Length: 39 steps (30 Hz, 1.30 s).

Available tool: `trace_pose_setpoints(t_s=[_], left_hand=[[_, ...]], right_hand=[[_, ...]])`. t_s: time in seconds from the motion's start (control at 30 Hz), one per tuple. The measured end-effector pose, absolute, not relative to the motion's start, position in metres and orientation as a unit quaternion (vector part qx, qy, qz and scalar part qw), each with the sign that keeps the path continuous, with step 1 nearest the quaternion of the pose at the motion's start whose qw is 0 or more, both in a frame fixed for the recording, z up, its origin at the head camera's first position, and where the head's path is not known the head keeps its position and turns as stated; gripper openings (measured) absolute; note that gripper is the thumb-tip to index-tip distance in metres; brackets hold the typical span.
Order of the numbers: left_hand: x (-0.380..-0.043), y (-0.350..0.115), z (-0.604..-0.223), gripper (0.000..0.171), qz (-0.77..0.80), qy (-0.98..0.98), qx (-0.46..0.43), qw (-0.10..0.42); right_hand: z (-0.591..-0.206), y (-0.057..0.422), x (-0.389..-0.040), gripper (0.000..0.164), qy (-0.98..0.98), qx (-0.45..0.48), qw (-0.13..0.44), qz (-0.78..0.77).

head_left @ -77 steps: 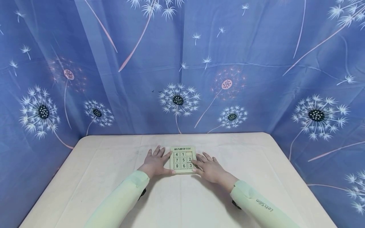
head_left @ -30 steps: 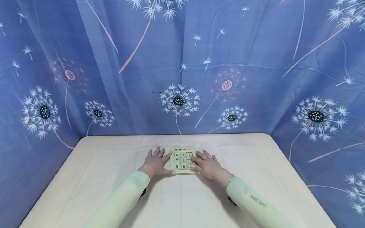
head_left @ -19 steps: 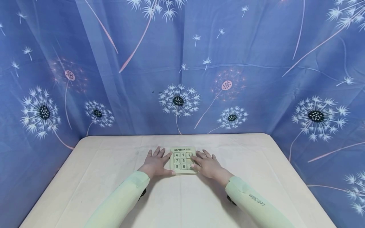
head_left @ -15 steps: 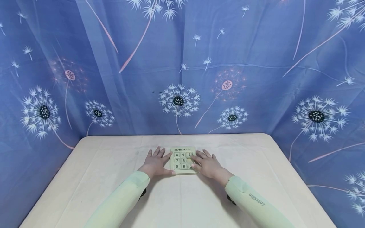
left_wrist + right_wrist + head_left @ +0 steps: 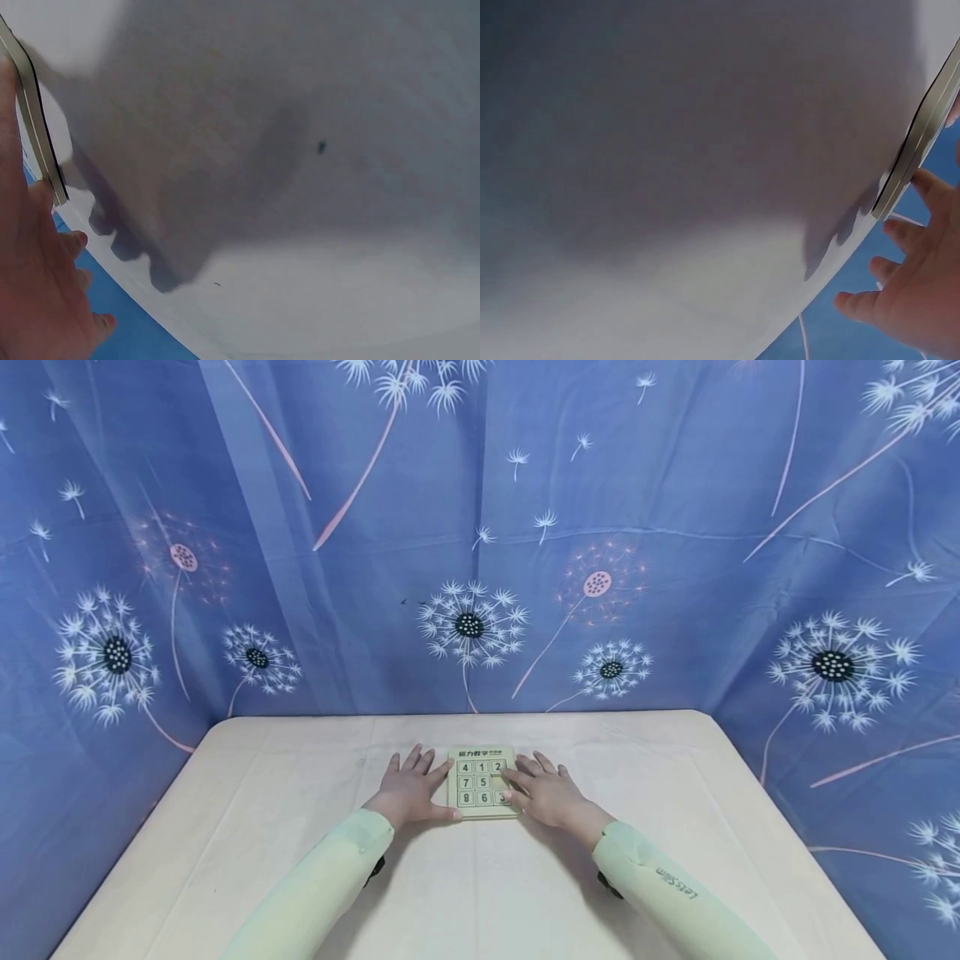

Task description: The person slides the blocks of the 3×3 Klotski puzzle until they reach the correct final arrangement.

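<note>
A pale green sliding number puzzle (image 5: 475,812) lies flat in the middle of the table. Its tiles read 4, 1, 2 along the top, 7, 5 in the middle row and 8, 6, 3 along the bottom. The gap sits at the right of the middle row. With fingers spread, my left hand (image 5: 407,789) rests its thumb and index finger against the puzzle's left edge. My right hand (image 5: 553,793) lies on the right side, index fingertip near the 2 tile (image 5: 497,767), thumb partly covering the 3 tile (image 5: 502,798). Both wrist views show only the puzzle's side edge.
A cream-coloured table (image 5: 315,860) with rounded far corners carries the puzzle. Blue fabric with dandelion prints (image 5: 360,610) hangs behind it and on both sides. Pale green sleeves (image 5: 315,885) cover the forearms.
Under my right hand the 2 tile has slid up from the middle row into the top right corner, leaving the gap below it. The left hand has stayed in place.
</note>
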<state>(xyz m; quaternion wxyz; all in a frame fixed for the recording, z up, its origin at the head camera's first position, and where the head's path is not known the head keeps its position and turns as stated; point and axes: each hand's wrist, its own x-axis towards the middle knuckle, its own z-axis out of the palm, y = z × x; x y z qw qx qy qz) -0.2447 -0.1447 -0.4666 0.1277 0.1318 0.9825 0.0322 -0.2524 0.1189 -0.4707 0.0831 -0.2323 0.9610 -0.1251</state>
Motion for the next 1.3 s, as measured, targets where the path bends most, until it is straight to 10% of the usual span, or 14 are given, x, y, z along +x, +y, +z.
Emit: trace_pose_setpoints(t_s=[1.3], left_hand=[[-0.242,-0.145,-0.465,0.097,0.040,0.982,0.129,0.129]], right_hand=[[-0.470,0.137,-0.199,0.055,0.953,-0.277,0.060,-0.107]])
